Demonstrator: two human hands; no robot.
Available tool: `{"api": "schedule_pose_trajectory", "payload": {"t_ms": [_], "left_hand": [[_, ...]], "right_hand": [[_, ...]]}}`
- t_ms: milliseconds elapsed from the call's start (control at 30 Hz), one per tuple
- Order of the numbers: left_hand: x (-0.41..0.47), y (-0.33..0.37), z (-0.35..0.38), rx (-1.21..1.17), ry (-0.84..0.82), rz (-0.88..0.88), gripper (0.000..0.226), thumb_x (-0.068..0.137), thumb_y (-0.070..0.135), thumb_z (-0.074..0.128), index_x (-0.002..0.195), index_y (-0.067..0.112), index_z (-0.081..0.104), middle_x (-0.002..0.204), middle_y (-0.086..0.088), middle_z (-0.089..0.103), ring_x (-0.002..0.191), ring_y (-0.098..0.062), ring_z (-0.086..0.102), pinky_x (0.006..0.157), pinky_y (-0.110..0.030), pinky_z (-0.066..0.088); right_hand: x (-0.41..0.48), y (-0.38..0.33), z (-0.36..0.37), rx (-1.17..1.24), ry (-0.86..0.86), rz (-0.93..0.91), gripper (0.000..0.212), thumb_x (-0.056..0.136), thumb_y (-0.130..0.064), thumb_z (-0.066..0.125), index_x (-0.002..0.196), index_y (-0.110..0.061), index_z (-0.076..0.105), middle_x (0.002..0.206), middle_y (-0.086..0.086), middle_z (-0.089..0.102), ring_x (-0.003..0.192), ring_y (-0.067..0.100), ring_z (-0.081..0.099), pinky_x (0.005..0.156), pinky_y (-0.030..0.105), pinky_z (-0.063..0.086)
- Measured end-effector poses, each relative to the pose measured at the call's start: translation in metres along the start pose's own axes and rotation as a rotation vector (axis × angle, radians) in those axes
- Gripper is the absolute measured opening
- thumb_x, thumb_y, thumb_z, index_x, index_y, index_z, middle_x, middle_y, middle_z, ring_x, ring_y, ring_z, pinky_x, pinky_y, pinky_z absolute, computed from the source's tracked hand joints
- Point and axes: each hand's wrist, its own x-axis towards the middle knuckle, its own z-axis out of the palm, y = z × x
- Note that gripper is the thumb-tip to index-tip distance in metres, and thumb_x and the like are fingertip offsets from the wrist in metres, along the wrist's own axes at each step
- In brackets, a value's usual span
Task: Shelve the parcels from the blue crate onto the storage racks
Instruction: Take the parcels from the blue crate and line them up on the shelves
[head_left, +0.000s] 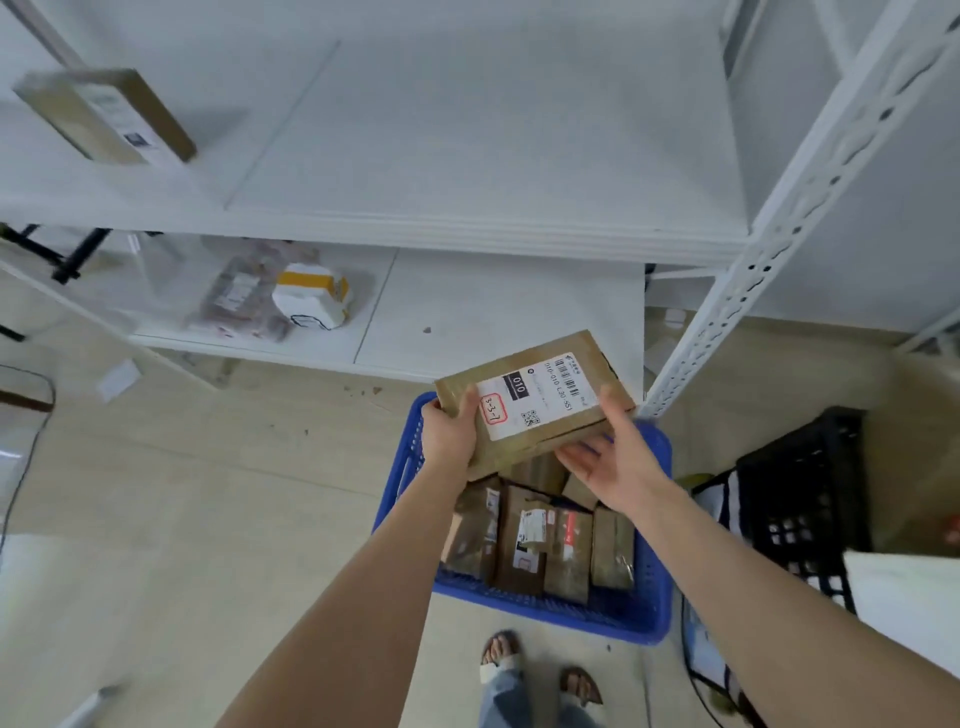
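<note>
Held over blue plastic crate: flat brown cardboard parcel with white label; left hand grips left end, right hand clasps right edge, thumb on top; read handwritten tag, lift level, slide onto white metal rack shelf

L hand gripping, R hand pinching (palm up)

parcel: matt brown cardboard, paper label | crate: blue plastic | rack: white painted metal

On the parcel at centre frame, a white label is printed with "010". "3-3-7" is handwritten inside a red frame beside it.
</note>
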Motion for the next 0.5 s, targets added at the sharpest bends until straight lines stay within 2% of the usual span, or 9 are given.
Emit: {"api": "schedule_pose_trajectory", "payload": {"t_ms": [67,167,233,300,367,433,500], "left_hand": [[-0.015,0.006,-0.002,-0.113,-0.027,-0.021,0.051,0.087,0.049,0.058,0.119,0.012,0.044,0.105,-0.006,0.065,0.097,-0.025,0.063,0.087,-0.045,0.054],[-0.033,0.016,-0.016,-0.223,-0.079,-0.030,0.034,0.087,0.038,0.064,0.106,0.015,0.048,0.098,-0.004,0.064,0.085,-0.019,0.062,0.077,-0.036,0.054],[-0.041,0.027,-0.031,-0.233,-0.087,0.046,0.033,0.086,0.031,0.067,0.108,0.014,0.050,0.102,-0.006,0.062,0.078,-0.015,0.060,0.073,-0.032,0.053],[-0.044,0.039,-0.045,-0.203,-0.103,0.126,0.053,0.084,0.031,0.068,0.128,0.014,0.045,0.109,-0.006,0.057,0.083,-0.016,0.062,0.074,-0.032,0.055],[-0.047,0.052,-0.056,-0.073,-0.153,0.189,0.061,0.084,0.035,0.068,0.137,0.016,0.043,0.112,-0.004,0.057,0.089,-0.017,0.061,0.076,-0.030,0.054],[-0.050,0.061,-0.062,0.054,-0.229,0.249,0.057,0.083,0.038,0.068,0.132,0.013,0.051,0.106,0.000,0.063,0.085,-0.012,0.062,0.070,-0.024,0.053],[-0.054,0.066,-0.067,0.086,-0.253,0.289,0.049,0.084,0.039,0.068,0.123,0.010,0.060,0.094,0.003,0.068,0.078,-0.010,0.065,0.063,-0.021,0.052]], "right_hand": [[-0.011,0.010,0.017,-0.106,-0.072,0.038,0.041,0.083,-0.028,0.069,0.121,-0.015,0.058,0.109,0.011,0.071,0.104,0.027,0.066,0.087,0.041,0.053],[-0.024,0.007,0.036,-0.198,-0.113,0.014,0.041,0.086,-0.010,0.066,0.125,-0.013,0.054,0.104,0.011,0.072,0.094,0.026,0.069,0.077,0.039,0.058],[-0.032,-0.006,0.043,-0.254,-0.125,-0.021,0.043,0.086,-0.009,0.066,0.126,-0.014,0.053,0.105,0.010,0.072,0.093,0.026,0.070,0.076,0.039,0.058],[-0.037,-0.020,0.050,-0.322,-0.129,-0.053,0.044,0.087,-0.010,0.065,0.128,-0.015,0.051,0.108,0.010,0.070,0.096,0.026,0.068,0.073,0.038,0.057],[-0.043,-0.029,0.060,-0.402,-0.143,-0.078,0.043,0.088,-0.011,0.064,0.129,-0.015,0.051,0.111,0.009,0.069,0.096,0.025,0.066,0.066,0.035,0.055],[-0.047,-0.034,0.071,-0.468,-0.150,-0.104,0.042,0.088,-0.013,0.064,0.128,-0.016,0.052,0.111,0.008,0.069,0.097,0.025,0.066,0.067,0.034,0.053],[-0.050,-0.035,0.080,-0.453,-0.129,-0.134,0.041,0.088,-0.017,0.066,0.128,-0.016,0.054,0.109,0.008,0.070,0.099,0.026,0.066,0.072,0.036,0.055]]}}
